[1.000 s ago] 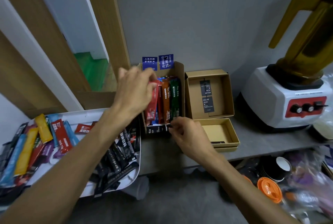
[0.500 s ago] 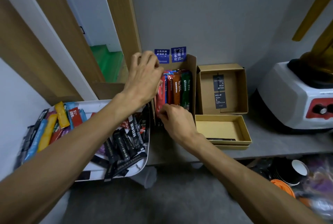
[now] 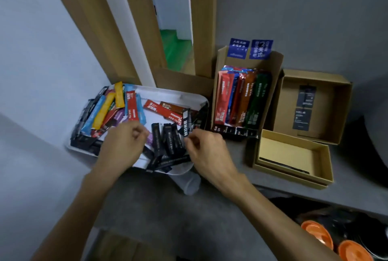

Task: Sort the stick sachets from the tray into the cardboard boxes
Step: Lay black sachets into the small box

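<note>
— Where were the hands?
— Both were over the tray [image 3: 168, 94] at the left end of the counter [image 3: 357, 176]. The left hand [image 3: 123, 143] hung above the tray's near side with its fingers curled toward the thumb. Blur kept me from telling whether they pinched anything.
— And the right?
— The right hand [image 3: 206, 151] was at the tray's near right corner, fingers bent. Their tips were against the black sachets [image 3: 168, 141] heaped between the two hands. I could not tell whether it was gripping or merely touching.
— The other sachets?
— Coloured sachets [image 3: 117, 105] lay fanned on the tray's left side, beyond the left knuckles. The upright sachets [image 3: 241, 98] stood in the tall box [image 3: 275, 71] at the counter's back edge, just beside the tray.
— More boxes?
— An open box [image 3: 344, 109] sat right of the tall one, with a shallow box [image 3: 287, 151] nearer the front edge.
</note>
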